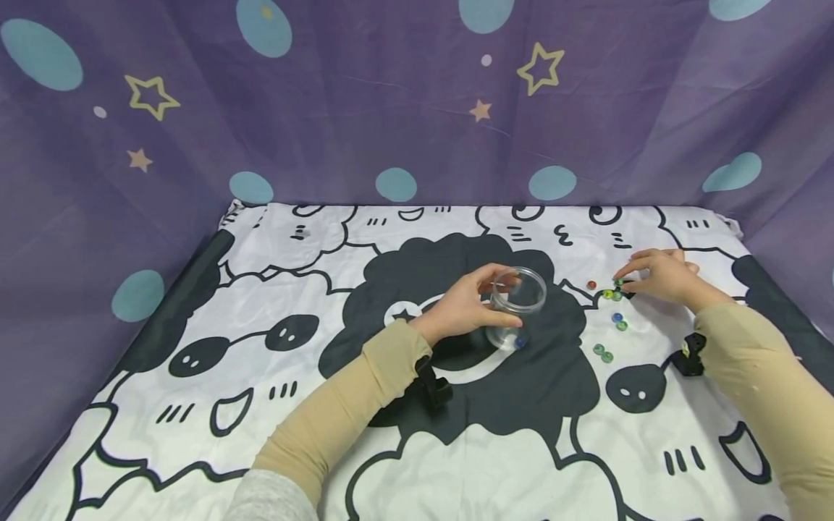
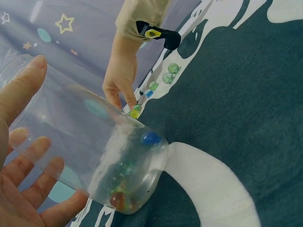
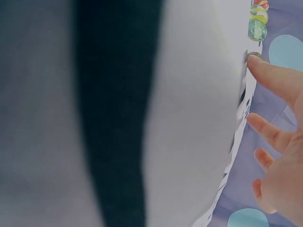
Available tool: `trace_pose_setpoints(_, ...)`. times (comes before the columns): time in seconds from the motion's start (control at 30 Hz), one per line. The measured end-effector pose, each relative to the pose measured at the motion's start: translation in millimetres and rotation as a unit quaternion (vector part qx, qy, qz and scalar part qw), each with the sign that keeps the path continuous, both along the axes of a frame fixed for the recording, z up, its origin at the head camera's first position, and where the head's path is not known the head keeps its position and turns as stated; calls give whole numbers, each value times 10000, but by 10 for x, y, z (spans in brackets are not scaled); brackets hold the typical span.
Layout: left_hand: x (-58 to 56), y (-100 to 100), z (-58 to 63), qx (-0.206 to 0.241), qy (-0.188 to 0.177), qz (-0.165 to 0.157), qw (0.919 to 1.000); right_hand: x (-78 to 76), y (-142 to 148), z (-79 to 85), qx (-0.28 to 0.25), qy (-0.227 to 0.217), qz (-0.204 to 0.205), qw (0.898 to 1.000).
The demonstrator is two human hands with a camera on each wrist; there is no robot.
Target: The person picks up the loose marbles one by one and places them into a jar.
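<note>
Purple fabric hangs behind the clear jar, and around the jar we see the tabletop with its black-and-white cartoon print. At the jar's left side, we see the left hand with its fingers wrapped about the wall. Well to the jar's right, the right hand pinches a green marble. We find loose marbles right of the jar too; in the jar's bottom lie a blue marble and a reddish marble.
</note>
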State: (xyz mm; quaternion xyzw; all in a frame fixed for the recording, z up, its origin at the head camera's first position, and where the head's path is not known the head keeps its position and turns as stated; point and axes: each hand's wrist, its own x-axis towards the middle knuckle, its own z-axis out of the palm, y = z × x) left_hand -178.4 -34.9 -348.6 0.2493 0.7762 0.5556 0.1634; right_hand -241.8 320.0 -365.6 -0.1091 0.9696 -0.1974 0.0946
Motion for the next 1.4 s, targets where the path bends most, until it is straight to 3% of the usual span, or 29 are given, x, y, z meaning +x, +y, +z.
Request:
trace_pose_setpoints(0.6, 11, 15, -32, -21, -22, 30, 10000, 16, 33, -11, -42, -60, -97, 9999)
trace_pose_setpoints(0.93, 15, 8, -22, -72, -2, 4, 10000, 45, 37, 38, -97, 285, -100, 9995)
trace_pose_setpoints(1.27, 21, -2, 0, -77, 11, -8, 10000, 93, -46, 158, -634, 809, -106, 9946)
trace_pose_setpoints(1.4, 14, 0, 0, -50, 49, 4, 10000, 128, -124, 219, -880, 1234, 77, 9884)
